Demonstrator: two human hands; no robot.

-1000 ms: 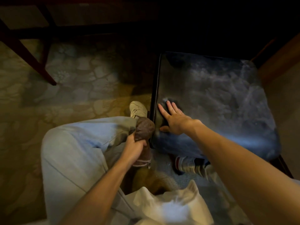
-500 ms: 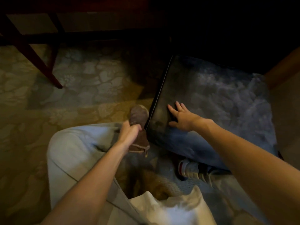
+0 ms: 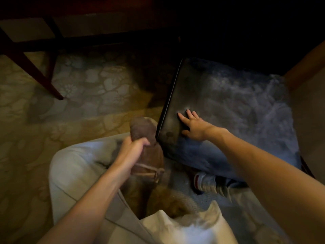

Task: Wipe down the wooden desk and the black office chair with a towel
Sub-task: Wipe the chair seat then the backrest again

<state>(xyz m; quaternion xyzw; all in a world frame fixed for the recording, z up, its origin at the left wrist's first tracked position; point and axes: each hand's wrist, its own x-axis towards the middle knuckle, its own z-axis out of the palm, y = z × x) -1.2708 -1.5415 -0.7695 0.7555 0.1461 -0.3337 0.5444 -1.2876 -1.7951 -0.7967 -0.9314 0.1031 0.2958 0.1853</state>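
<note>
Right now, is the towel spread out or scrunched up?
Scrunched up. The left hand grips the towel in a bunched lump beside the chair, not spread flat.

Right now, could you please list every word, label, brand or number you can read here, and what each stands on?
There is no readable text in this view.
The towel, gripped by the left hand, shows only a pale band with no lettering.
The black chair seat, under the right hand, bears no visible label.
The sock has stripes only.
</note>
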